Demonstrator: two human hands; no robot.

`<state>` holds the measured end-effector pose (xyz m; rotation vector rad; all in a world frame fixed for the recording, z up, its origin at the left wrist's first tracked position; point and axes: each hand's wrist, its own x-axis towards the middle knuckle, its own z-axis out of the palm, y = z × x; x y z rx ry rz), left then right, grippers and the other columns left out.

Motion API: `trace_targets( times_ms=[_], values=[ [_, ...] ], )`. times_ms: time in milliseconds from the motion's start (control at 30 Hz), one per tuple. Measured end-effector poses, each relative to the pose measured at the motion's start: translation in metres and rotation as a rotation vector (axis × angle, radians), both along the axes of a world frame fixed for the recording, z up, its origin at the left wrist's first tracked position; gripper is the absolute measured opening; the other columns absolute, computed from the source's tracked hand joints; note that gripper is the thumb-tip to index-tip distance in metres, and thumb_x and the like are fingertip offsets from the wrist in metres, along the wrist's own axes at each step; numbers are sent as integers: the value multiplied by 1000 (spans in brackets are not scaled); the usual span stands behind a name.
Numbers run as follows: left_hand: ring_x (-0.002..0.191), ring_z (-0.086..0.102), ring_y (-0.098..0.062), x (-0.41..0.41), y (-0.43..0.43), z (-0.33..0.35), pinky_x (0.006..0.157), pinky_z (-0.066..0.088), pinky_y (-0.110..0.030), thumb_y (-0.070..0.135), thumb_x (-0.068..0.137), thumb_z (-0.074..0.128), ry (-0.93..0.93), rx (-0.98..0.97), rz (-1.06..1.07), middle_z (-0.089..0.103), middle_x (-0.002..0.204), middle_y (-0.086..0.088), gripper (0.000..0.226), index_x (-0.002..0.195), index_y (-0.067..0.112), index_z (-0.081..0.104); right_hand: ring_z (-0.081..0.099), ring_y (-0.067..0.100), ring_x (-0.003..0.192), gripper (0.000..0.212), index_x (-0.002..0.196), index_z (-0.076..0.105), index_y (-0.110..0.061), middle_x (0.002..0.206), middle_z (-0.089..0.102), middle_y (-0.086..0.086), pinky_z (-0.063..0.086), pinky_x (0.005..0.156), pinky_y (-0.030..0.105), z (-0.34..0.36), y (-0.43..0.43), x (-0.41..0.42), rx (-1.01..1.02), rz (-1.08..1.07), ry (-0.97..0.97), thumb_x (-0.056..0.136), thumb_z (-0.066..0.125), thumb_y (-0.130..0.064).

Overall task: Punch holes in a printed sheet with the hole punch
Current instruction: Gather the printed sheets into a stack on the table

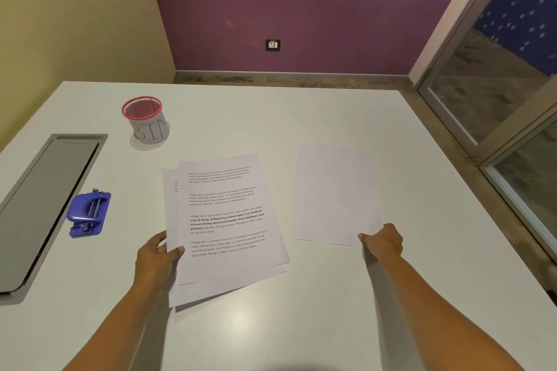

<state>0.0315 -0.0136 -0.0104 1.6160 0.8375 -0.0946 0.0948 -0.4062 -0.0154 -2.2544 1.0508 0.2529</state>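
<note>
The printed sheets [224, 220] lie in a loose, fanned pile near the middle of the desk [301, 325], text up, the top sheet skewed over at least two more whose edges show at the left and near sides. The punch [89, 214] sits well to the left of the pile, untouched, close to a grey tray [39, 211] set into the desk's left edge.

The likeliest slip, as I judge it, is taking more than one sheet: the pile is uneven and the left hand [155, 259] grips its near-left edge, so a lift could drag several sheets along or crumple that corner. A skewed sheet fed to the punch would also give holes off the margin. The punch is out of easy reach of both hands, so a one-handed stretch for it could scatter the pile.

The left hand comes in from the near side, its thumb lying on top of the sheets and its fingers curled under the edge, pinching the pile. The right hand [384, 242] reaches further right, knuckles up, fingers bunched together at the near-right corner of a blank sheet [331, 193] that lies flat, apart from the pile; whether they pinch the corner or only press it I cannot tell.

A red-rimmed mesh cup [144, 120] marked BIN stands far left.
</note>
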Motion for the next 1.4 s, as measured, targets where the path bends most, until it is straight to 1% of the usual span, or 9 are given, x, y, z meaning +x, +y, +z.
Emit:
trace_targets(
  times_ms=[167, 300, 500, 667, 800, 1067, 1167, 1300, 1400],
  values=[
    [91, 59, -27, -3, -4, 4, 86, 45, -36, -7, 82, 59, -22, -16, -5, 62, 118, -23, 48, 128, 3, 47, 57, 40, 108, 48, 120, 48, 1, 121, 59, 23, 46, 89, 41, 5, 5, -9, 56, -85, -196, 76, 69, -2],
    [98, 60, -32, -6, -9, 10, 90, 44, -37, -5, 83, 60, -27, -9, -23, 62, 120, -22, 51, 131, 3, 44, 60, 40, 97, 34, 113, 52, 0, 112, 62, 22, 52, 83, 42, 28, 18, -11, 51, -29, -437, 80, 63, 0],
    [97, 60, -31, -17, -15, 14, 90, 45, -37, -5, 83, 60, -34, -36, -27, 62, 119, -22, 51, 130, 3, 45, 57, 25, 77, 12, 97, 58, -9, 87, 57, 3, 40, 67, 27, 72, 51, -13, -66, 276, -778, 87, 54, -2],
    [90, 60, -29, -24, -20, 15, 86, 47, -37, -7, 83, 59, -35, -107, -2, 63, 116, -22, 49, 129, 2, 45, 67, 24, 74, 22, 82, 70, -4, 80, 72, 10, 49, 68, 27, 80, 104, -40, -190, 749, -980, 70, 60, 12],
    [90, 61, -30, -28, -22, 15, 86, 48, -38, -8, 84, 57, -26, -145, 12, 63, 117, -22, 49, 130, 2, 44, 67, 27, 62, 18, 70, 67, -4, 66, 70, 10, 55, 52, 34, 59, 144, -65, -204, 1102, -882, 61, 63, 10],
    [97, 62, -35, -35, -17, 13, 87, 51, -41, -3, 87, 55, 14, -139, -13, 62, 121, -20, 40, 126, 1, 48, 62, 19, 86, 25, 96, 64, -6, 93, 68, 7, 49, 76, 32, 23, 177, -79, -166, 1394, -469, 85, 41, -6],
    [95, 63, -35, -34, -17, 13, 83, 52, -40, -1, 87, 55, 23, -174, -12, 63, 118, -18, 32, 119, 1, 53, 61, 21, 80, 24, 96, 65, -6, 87, 68, 10, 47, 74, 32, 20, 187, -81, -80, 1400, -434, 86, 43, -6],
    [82, 64, -30, -33, -17, 13, 67, 52, -31, 1, 87, 57, 10, -212, -7, 65, 108, -17, 20, 107, 4, 58, 65, 23, 93, 27, 111, 66, -12, 101, 72, 8, 49, 82, 29, 18, 199, -84, 62, 1346, -445, 90, 48, -10],
    [89, 64, -33, -32, -18, 10, 77, 53, -37, 1, 84, 61, 14, -224, -17, 65, 111, -19, 30, 114, -3, 57, 63, 22, 105, 28, 116, 65, -17, 114, 70, 5, 47, 92, 29, 17, 205, -86, 113, 1309, -381, 94, 48, -20]
  ],
)
